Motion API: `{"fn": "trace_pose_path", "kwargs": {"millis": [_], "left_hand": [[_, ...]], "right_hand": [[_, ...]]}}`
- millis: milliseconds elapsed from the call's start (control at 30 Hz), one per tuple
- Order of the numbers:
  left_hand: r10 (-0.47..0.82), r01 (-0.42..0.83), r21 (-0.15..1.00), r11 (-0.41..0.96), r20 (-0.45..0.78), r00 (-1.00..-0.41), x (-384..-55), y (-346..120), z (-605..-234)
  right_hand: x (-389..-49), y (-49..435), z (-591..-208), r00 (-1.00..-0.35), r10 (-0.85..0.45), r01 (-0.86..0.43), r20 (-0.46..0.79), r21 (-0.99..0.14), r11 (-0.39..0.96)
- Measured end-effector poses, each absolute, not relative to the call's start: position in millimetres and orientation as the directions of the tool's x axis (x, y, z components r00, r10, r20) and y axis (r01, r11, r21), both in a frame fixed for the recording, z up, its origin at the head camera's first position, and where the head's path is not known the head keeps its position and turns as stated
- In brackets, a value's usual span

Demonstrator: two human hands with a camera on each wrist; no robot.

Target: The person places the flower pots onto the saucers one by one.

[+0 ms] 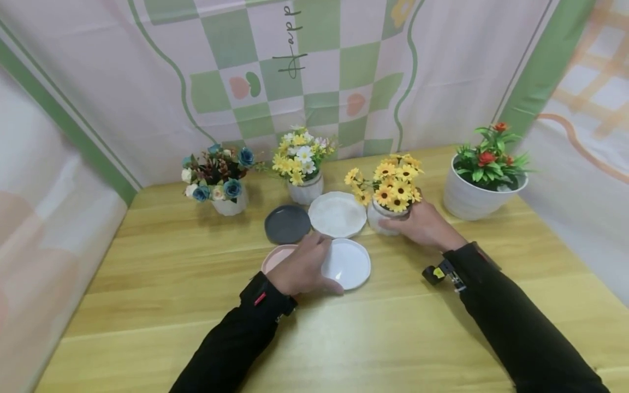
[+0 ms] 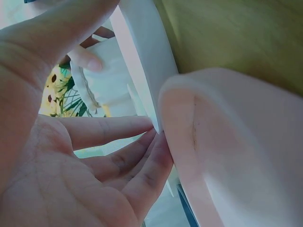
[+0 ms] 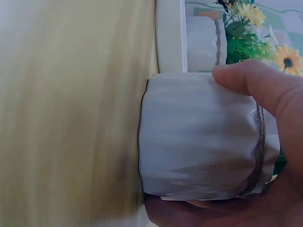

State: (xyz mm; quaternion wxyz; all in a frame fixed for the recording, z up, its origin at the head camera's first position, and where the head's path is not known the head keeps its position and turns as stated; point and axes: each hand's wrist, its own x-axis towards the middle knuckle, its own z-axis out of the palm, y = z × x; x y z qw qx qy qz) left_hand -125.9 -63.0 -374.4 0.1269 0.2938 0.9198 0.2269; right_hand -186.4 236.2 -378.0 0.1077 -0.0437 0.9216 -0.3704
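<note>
on the table [image 1: 393,338], just right of a cream plate [image 1: 337,214], stands a pot of yellow flowers [image 1: 390,195], held between the thumb and fingers of the right hand [image 1: 426,226]. nearly straight fingers of the left hand [image 1: 306,265] touch a white plate [image 1: 350,264], near a pink plate [image 1: 277,256]. a pot of red flowers [image 1: 481,194] stands farther right.

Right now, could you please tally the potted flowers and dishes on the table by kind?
Potted flowers: 4 (blue-and-cream, yellow-and-white, all-yellow, red)
Dishes: 4 (dark grey, pink, far white, near white)
Total: 8
</note>
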Motion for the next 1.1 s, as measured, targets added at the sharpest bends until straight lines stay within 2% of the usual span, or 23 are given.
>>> {"fn": "trace_pose_path", "kwargs": {"millis": [367,1100], "left_hand": [[0.591,0.476,0.487,0.732,-0.106,-0.8,-123.1,-66.9,-375.2],[0.604,0.491,0.486,0.723,-0.1,-0.791,-126.8,-63.5,-375.5]], "right_hand": [[-168.7,233.7,-383.0,-0.974,-0.193,-0.048,-0.119,-0.723,0.689],[-137.8,239.9,-378.0,-0.972,-0.224,-0.116,-0.071,-0.683,0.721]]}}
